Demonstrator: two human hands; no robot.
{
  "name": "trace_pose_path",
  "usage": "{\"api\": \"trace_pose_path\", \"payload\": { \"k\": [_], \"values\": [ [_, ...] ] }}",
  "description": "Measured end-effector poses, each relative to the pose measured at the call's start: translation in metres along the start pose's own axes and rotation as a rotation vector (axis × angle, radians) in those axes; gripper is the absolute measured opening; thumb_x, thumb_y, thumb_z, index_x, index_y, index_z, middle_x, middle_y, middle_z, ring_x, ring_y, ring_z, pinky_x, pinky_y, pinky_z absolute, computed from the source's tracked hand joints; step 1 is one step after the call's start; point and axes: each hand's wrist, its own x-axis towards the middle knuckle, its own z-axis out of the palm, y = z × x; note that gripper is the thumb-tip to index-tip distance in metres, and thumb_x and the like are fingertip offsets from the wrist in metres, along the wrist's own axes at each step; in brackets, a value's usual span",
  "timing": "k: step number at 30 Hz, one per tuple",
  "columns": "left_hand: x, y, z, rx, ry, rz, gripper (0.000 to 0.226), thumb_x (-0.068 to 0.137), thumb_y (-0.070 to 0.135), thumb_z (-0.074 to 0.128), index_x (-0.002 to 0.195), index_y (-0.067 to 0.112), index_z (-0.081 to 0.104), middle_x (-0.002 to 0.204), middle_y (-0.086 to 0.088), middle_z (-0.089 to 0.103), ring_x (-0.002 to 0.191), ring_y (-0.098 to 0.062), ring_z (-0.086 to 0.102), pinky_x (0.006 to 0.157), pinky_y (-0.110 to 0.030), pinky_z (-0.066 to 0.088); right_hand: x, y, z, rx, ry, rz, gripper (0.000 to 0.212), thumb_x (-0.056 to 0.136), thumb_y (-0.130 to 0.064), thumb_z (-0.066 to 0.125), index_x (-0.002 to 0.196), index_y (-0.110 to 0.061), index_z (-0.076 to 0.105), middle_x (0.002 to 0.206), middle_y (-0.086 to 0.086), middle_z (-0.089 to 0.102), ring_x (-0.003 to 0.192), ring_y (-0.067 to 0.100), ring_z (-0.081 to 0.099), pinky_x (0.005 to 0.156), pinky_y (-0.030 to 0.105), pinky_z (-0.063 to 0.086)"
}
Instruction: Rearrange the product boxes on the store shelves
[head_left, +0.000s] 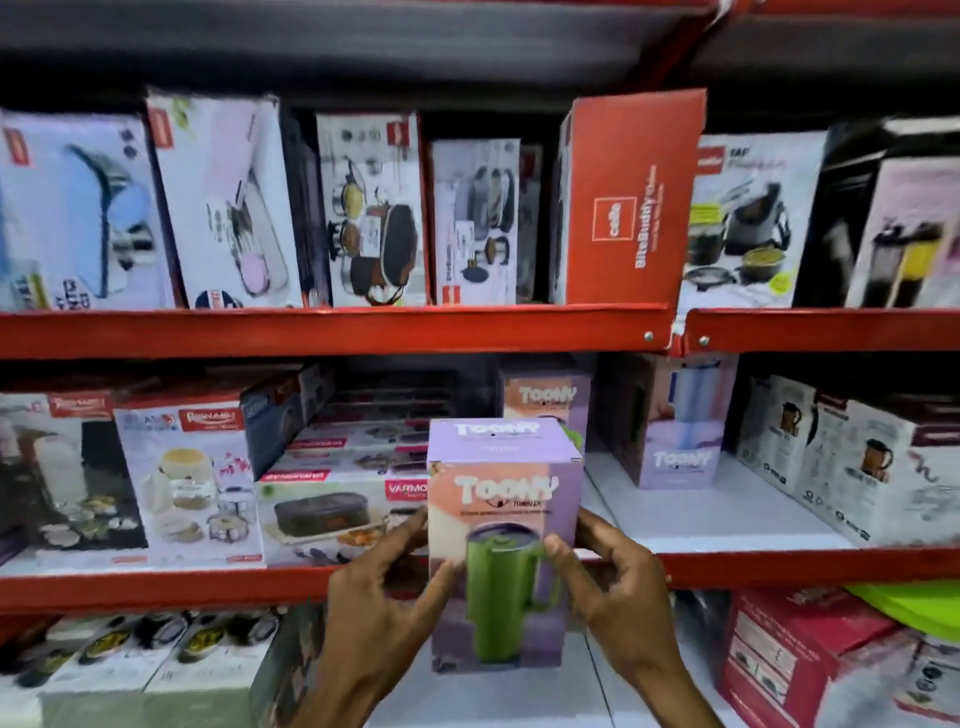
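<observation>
A purple Toony tumbler box with a green tumbler pictured on its front is held upright in front of the middle shelf. My left hand grips its left side, and my right hand grips its right side. Behind it on the middle shelf stands another Toony box. A third Toony box stands further right, turned at an angle.
The top shelf carries a row of lunch-box cartons and a red BiteBuddy box. Varmora boxes are stacked left of the held box. White jug boxes sit right. Red boxes lie below.
</observation>
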Motion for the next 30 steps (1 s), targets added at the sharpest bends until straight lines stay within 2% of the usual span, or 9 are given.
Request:
{"api": "trace_pose_path", "payload": {
  "k": [5,10,12,16,18,23,25,28,30],
  "values": [
    [0.035,0.026,0.045,-0.047,-0.02,0.04,0.058,0.082,0.034,0.078,0.136,0.026,0.061,0.089,0.023,0.075,0.079,0.013,0.07,0.067,0.002,0.048,0.042,-0.004,-0.028,-0.013,0.064,-0.02,0.045,0.083,-0.044,0.071,0.126,-0.038,0.059,0.103,-0.047,0.065,0.098,-0.021,0.062,0.074,0.004,0.052],
    [0.066,0.022,0.089,-0.054,-0.039,0.043,0.063,0.09,0.042,0.067,0.148,0.029,0.046,0.099,0.021,0.077,0.085,0.003,0.073,0.079,-0.016,0.059,0.087,0.012,-0.042,-0.023,0.005,0.031,0.04,0.092,-0.027,0.064,0.127,-0.038,0.049,0.109,-0.035,0.058,0.091,-0.032,0.054,0.075,-0.006,0.044],
    [0.077,0.013,0.104,-0.042,-0.074,0.029,0.062,0.093,0.042,0.063,0.15,0.03,0.042,0.094,0.018,0.078,0.082,0.0,0.073,0.077,-0.02,0.06,0.101,0.025,-0.042,-0.04,-0.02,0.051,0.04,0.093,-0.026,0.063,0.129,-0.035,0.049,0.109,-0.033,0.057,0.09,-0.035,0.052,0.076,-0.008,0.042],
    [0.084,0.003,0.123,-0.003,-0.126,0.01,0.047,0.096,0.034,0.06,0.142,0.027,0.05,0.082,0.022,0.073,0.081,0.012,0.069,0.067,0.001,0.047,0.115,0.055,-0.039,-0.108,-0.04,0.079,0.037,0.095,-0.023,0.062,0.131,-0.025,0.054,0.115,-0.02,0.062,0.094,-0.022,0.059,0.075,-0.007,0.041],
    [0.084,0.001,0.126,0.003,-0.147,-0.012,0.042,0.097,0.03,0.059,0.138,0.022,0.053,0.084,0.017,0.075,0.083,0.01,0.069,0.072,-0.004,0.052,0.115,0.066,-0.038,-0.135,-0.048,0.087,0.032,0.095,-0.022,0.062,0.126,-0.029,0.056,0.114,-0.016,0.065,0.101,-0.009,0.064,0.078,-0.005,0.043],
    [0.083,0.004,0.13,0.02,-0.155,-0.027,0.035,0.098,0.03,0.057,0.132,0.025,0.054,0.085,0.015,0.075,0.081,0.013,0.068,0.081,-0.017,0.059,0.115,0.074,-0.038,-0.189,-0.055,0.066,0.028,0.096,-0.022,0.061,0.118,-0.036,0.053,0.111,-0.021,0.065,0.098,-0.024,0.057,0.079,-0.004,0.043],
    [0.084,0.0,0.131,0.027,-0.158,-0.042,0.036,0.098,0.034,0.056,0.132,0.021,0.055,0.09,0.01,0.078,0.082,0.006,0.071,0.085,-0.031,0.062,0.118,0.077,-0.038,-0.211,-0.046,0.07,0.026,0.096,-0.023,0.061,0.117,-0.036,0.053,0.111,-0.016,0.065,0.103,-0.01,0.062,0.078,-0.005,0.042],
    [0.08,0.003,0.129,0.048,-0.175,-0.05,0.054,0.099,0.037,0.054,0.148,0.02,0.043,0.095,0.004,0.08,0.083,-0.006,0.074,0.083,-0.035,0.061,0.115,0.074,-0.038,-0.248,-0.071,0.098,0.033,0.096,-0.023,0.06,0.128,-0.025,0.054,0.119,-0.01,0.063,0.117,0.013,0.06,0.081,-0.006,0.041],
    [0.078,0.008,0.124,0.072,-0.147,-0.011,0.067,0.098,0.04,0.055,0.156,0.02,0.029,0.101,-0.001,0.078,0.085,-0.006,0.072,0.082,-0.028,0.059,0.107,0.067,-0.036,-0.328,0.016,0.06,0.053,0.095,-0.031,0.06,0.144,-0.014,0.046,0.138,0.002,0.059,0.128,0.02,0.054,0.102,0.015,0.046]
  ]
}}
